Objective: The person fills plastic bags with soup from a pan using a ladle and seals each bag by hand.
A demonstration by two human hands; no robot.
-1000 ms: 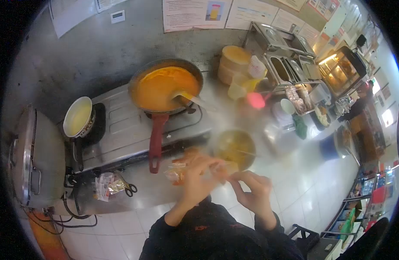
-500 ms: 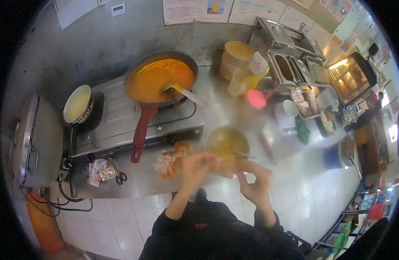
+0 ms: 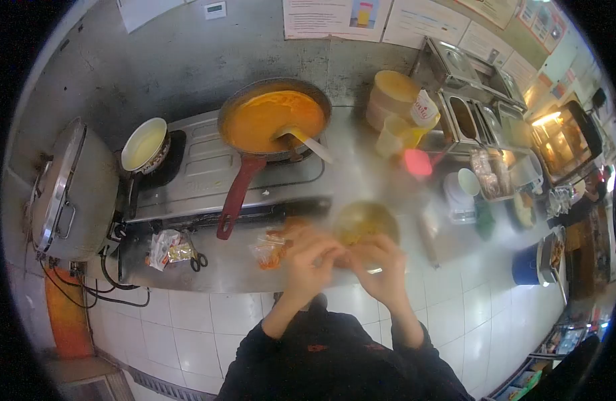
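My left hand [image 3: 311,260] and my right hand [image 3: 380,267] are pinched close together at the counter's front edge. Between their fingertips is something small and blurred that I cannot make out. Just beyond them lies a round bowl [image 3: 366,222] with yellowish contents, partly behind my right hand. A clear plastic bag with orange contents [image 3: 271,251] rests on the counter to the left of my left hand. Behind, a pan of orange sauce [image 3: 271,120] sits on the stove with a spatula [image 3: 308,142] leaning in it.
A small pot [image 3: 145,146] stands on the left burner, beside a large lidded cooker [image 3: 87,194]. Scissors [image 3: 198,261] and opened packets [image 3: 169,249] lie at the front left. Tubs [image 3: 393,99], a pink scoop [image 3: 418,162] and metal food trays [image 3: 463,120] stand at the right.
My hands have come closer together, and the small clear item seen between them earlier is now mostly hidden. The camera view has shifted, moving the stove and counter within the frame.
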